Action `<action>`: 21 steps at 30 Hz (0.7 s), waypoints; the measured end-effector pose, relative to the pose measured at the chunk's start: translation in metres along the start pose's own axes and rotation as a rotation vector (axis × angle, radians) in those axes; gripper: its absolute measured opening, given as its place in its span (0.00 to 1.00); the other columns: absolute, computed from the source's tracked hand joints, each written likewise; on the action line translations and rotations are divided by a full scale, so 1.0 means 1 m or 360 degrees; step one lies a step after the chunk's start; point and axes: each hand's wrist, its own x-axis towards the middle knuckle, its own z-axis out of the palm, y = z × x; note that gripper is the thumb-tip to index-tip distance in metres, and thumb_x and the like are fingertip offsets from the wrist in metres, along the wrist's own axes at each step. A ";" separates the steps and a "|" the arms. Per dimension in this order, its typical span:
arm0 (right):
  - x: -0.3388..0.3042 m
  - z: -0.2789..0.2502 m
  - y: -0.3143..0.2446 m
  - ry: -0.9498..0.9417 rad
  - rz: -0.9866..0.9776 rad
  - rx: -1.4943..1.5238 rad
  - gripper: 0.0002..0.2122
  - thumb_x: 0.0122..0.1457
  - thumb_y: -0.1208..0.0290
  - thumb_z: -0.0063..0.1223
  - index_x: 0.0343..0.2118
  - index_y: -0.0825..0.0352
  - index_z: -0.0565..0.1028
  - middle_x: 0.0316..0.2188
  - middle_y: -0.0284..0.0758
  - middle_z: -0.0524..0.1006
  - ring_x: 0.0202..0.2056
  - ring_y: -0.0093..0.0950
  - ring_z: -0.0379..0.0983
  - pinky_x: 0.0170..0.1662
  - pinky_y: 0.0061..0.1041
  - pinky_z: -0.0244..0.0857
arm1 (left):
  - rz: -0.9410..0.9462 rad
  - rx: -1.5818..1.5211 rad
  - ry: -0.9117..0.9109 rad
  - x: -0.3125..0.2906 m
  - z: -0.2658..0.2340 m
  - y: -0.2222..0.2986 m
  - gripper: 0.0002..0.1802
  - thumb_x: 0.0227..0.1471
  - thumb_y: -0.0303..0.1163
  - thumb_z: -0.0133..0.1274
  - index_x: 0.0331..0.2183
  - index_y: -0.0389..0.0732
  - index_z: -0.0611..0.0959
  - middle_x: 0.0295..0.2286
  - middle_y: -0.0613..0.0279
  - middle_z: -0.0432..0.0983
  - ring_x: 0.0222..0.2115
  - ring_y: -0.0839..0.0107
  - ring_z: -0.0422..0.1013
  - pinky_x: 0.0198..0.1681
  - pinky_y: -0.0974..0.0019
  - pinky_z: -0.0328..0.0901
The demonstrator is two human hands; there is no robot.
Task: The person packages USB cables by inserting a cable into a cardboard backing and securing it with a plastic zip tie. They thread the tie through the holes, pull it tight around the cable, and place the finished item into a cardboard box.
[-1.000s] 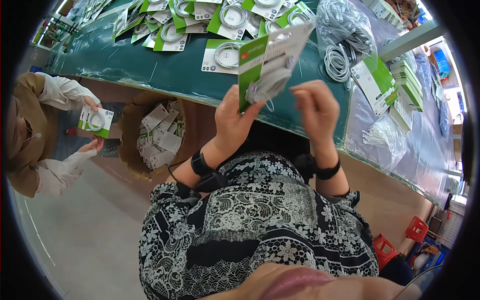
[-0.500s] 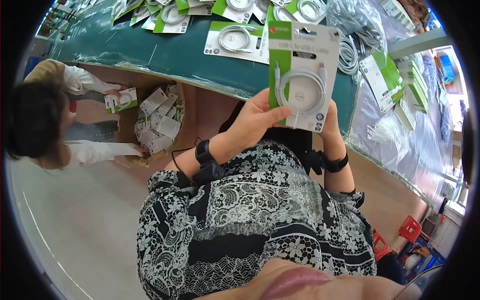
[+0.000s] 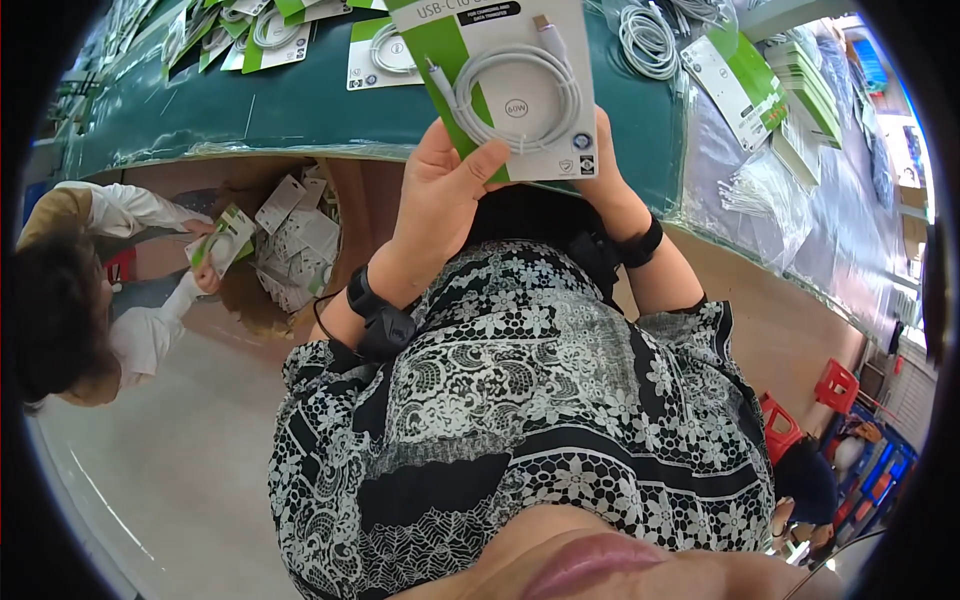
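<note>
Both my hands hold up a green and white cable card in front of me, with a coiled white cable tied to its front. My left hand grips the lower left corner, thumb across the front and fingers behind. At the lower right edge is my right hand, its fingers mostly hidden behind the card. The card is tilted slightly, and its top runs out of view. Just behind it on the green table lies another cable card, partly covered by mine.
More cable cards lie at the far left. Loose coiled cables, flat cards and white ties in clear plastic lie to the right. At left, a co-worker holds a card beside a carton of cards. Red stools stand lower right.
My hands and the cable card have moved left and up in view. The co-worker's lower hand has left the carton and now touches their card too.
</note>
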 end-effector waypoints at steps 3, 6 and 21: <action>0.006 -0.003 -0.002 0.0055 0.0093 0.0070 0.13 0.48 0.82 0.57 0.39 0.70 0.75 0.31 0.38 0.78 0.34 0.31 0.76 0.38 0.23 0.69 | -0.0033 0.0085 0.0010 0.003 -0.002 0.004 0.18 0.56 0.24 0.50 0.49 0.39 0.71 0.44 0.61 0.74 0.43 0.69 0.73 0.43 0.63 0.73; -0.003 -0.004 0.013 0.0022 0.0310 0.0143 0.12 0.49 0.83 0.55 0.38 0.70 0.75 0.33 0.38 0.78 0.35 0.29 0.76 0.39 0.23 0.68 | -0.0061 0.0134 -0.0012 0.005 -0.002 0.009 0.17 0.56 0.24 0.50 0.49 0.38 0.71 0.44 0.60 0.74 0.43 0.69 0.73 0.43 0.62 0.73; 0.017 0.011 0.007 -0.0152 -0.0179 -0.0024 0.15 0.46 0.83 0.56 0.40 0.70 0.73 0.42 0.40 0.75 0.38 0.38 0.75 0.40 0.27 0.69 | -0.0078 -0.0039 0.0166 0.010 -0.021 0.011 0.16 0.59 0.31 0.49 0.48 0.39 0.72 0.43 0.61 0.74 0.42 0.69 0.73 0.47 0.61 0.70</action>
